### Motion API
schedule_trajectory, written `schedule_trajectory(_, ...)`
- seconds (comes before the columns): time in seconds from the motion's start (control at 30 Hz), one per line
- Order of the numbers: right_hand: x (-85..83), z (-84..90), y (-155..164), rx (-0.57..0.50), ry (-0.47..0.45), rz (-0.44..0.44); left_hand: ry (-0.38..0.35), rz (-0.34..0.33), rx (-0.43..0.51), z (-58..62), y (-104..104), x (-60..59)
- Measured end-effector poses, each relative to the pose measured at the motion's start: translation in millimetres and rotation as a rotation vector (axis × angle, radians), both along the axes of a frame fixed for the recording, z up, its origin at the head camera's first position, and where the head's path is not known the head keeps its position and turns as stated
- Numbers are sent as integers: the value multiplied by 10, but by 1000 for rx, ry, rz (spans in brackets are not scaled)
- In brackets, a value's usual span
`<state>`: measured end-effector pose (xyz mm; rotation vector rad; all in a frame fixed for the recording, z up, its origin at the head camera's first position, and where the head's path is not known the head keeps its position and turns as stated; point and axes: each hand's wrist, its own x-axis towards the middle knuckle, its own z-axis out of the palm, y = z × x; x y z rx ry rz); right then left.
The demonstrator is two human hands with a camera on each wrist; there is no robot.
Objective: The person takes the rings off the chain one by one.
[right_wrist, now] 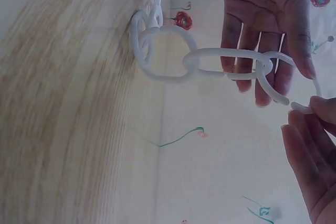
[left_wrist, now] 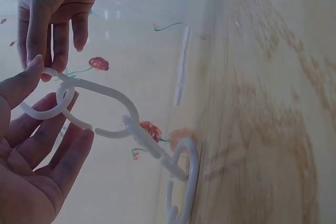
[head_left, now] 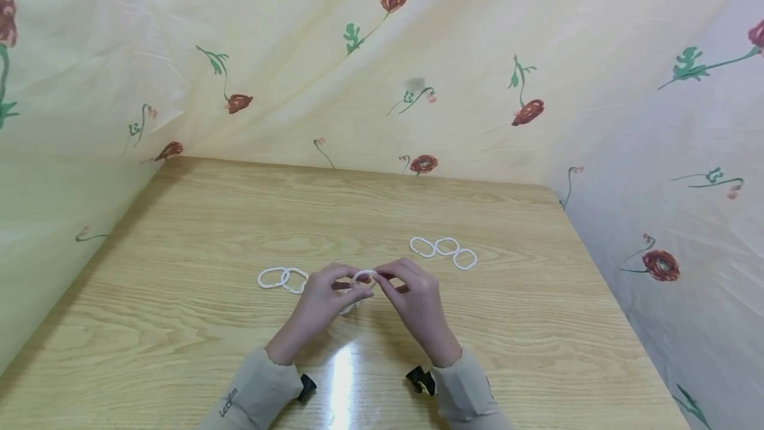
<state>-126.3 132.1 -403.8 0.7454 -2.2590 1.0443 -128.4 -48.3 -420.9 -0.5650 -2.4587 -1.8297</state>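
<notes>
Head view: both hands meet over the middle of the light wood-grain worktop (head_left: 179, 350), left hand (head_left: 319, 307) and right hand (head_left: 418, 307) each pinching one side of a white plastic split ring (head_left: 364, 277) lifted just above the surface, probably so its gap can be worked. A linked pair of white rings (head_left: 282, 279) lies just left of the hands; a loose row of three white rings (head_left: 443, 252) lies to the right, apart, within reach. Floral cloth backdrop (head_left: 382, 52) walls the worktop. Left wrist view: left thumb and fingers (left_wrist: 26, 85) curl round the end ring, and the white chain of linked rings (left_wrist: 113, 114) hangs from it down to the worktop. Right wrist view: the right fingers (right_wrist: 320, 106) pinch the ring's open end (right_wrist: 302, 107), the chain (right_wrist: 210, 61) stretched taut between hands and worktop.
</notes>
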Motion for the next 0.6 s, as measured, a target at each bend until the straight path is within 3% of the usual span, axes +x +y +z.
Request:
schedule_trajectory(0.3,-16,-7,16,-75,-30,-4,13,6,-69,-10,5,7)
schedule_trajectory(0.6,-1,13,24,-135,-88,-13,-75,-27,-57,-27,10,1)
